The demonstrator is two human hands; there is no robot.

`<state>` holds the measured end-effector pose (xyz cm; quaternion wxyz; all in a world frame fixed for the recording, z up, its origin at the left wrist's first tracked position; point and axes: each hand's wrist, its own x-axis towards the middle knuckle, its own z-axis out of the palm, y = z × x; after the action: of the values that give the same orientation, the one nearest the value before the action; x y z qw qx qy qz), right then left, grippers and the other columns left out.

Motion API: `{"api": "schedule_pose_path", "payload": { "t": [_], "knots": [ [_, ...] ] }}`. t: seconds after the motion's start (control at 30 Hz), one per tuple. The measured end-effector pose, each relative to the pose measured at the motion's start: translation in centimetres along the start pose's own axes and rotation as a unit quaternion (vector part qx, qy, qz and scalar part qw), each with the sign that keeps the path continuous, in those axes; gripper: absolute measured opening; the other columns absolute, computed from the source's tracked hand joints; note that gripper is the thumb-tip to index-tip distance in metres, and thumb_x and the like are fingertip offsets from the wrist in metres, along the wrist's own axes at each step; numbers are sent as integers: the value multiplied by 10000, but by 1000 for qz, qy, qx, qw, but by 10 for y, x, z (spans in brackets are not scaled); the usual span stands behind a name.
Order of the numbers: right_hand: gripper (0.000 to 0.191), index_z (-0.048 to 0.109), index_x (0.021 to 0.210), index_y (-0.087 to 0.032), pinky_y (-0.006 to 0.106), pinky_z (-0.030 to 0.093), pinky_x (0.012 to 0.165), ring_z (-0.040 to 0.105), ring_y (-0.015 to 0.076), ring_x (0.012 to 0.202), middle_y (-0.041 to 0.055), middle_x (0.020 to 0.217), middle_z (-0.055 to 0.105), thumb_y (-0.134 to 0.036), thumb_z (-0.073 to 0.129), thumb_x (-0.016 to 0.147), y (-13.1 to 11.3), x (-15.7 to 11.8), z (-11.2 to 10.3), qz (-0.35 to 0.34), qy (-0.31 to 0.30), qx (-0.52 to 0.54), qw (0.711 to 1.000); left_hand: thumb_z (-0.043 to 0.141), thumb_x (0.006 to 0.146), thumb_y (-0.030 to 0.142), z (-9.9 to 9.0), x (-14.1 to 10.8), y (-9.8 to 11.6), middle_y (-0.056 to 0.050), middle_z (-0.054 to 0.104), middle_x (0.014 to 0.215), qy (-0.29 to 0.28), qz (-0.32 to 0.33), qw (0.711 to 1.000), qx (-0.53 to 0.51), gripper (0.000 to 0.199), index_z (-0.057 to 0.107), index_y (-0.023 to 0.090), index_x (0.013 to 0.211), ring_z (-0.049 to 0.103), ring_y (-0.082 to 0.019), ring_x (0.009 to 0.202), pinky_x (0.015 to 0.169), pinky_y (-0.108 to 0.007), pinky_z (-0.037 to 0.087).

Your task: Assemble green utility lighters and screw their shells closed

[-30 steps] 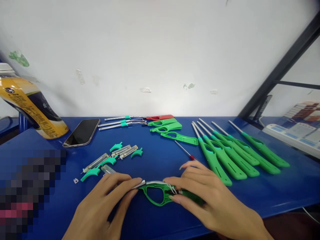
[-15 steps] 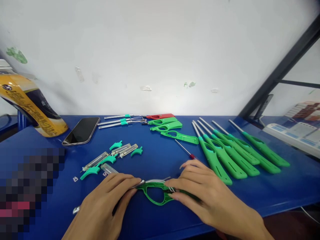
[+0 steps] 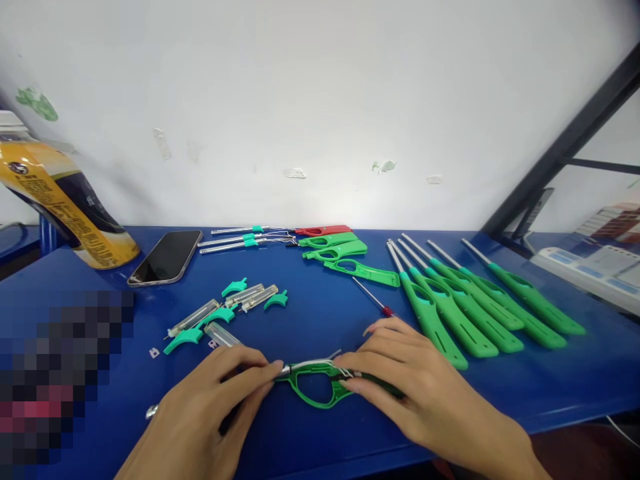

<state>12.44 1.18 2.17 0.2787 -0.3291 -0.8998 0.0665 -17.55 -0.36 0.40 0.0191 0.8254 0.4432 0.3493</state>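
Near the table's front edge lies an open green lighter shell [image 3: 320,404] with a loop-shaped opening, white wires along its top edge and a small black part at its right. My left hand [image 3: 210,407] pinches the shell's left end, where a metal tube enters it. The fingers of my right hand [image 3: 410,380] close on the shell's right part by the black piece and hide most of the handle. Beyond my left hand are clear fuel tanks [image 3: 194,318] and teal triggers [image 3: 184,339].
Several finished-looking green lighters [image 3: 470,327] lie at the right. At the back are metal tubes [image 3: 230,246] and green and red shells [image 3: 345,250]. A screwdriver [image 3: 370,295] lies beyond my right hand. A phone [image 3: 167,257] and a bottle [image 3: 75,200] stand left.
The view has shifted slightly. My left fingertips have straightened a little at the shell's left end, and both hands keep their hold on it.
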Motion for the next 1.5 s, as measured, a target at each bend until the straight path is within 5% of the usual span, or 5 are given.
{"api": "schedule_pose_path", "payload": {
  "t": [0.5,0.7,1.17,1.5],
  "knots": [
    [148,726,1249,-259,353,460,1030,696,142,906,-57,996,772,-261,640,1127,1,-1,2,-8,-2,4,1000,582,1126,383,3,-3,-4,33,791,1100,-18,6,1000,23,236,802,345,1205,805,-80,918,871,-102,606],
    [161,730,1252,-256,353,476,1020,696,150,912,-45,1005,775,-254,619,1135,-1,-1,2,-9,-5,3,1000,507,1161,389,6,3,1,47,791,1032,-4,-16,1000,-1,289,791,334,1171,800,-75,856,780,-90,585],
    [187,742,1275,-248,361,496,1023,700,151,923,-38,1018,773,-253,618,1135,0,-2,2,-10,-4,3,1000,442,1028,71,-1,11,5,14,723,897,-14,70,997,17,438,806,278,1155,746,-66,699,695,-121,581],
    [205,739,1295,-258,355,492,1023,706,151,923,-39,1015,778,-271,599,1146,0,-1,2,-10,-6,-1,1000,419,930,12,-5,15,0,31,765,949,-10,122,991,59,547,782,325,1193,759,-74,710,681,-138,568]
  ]
}}
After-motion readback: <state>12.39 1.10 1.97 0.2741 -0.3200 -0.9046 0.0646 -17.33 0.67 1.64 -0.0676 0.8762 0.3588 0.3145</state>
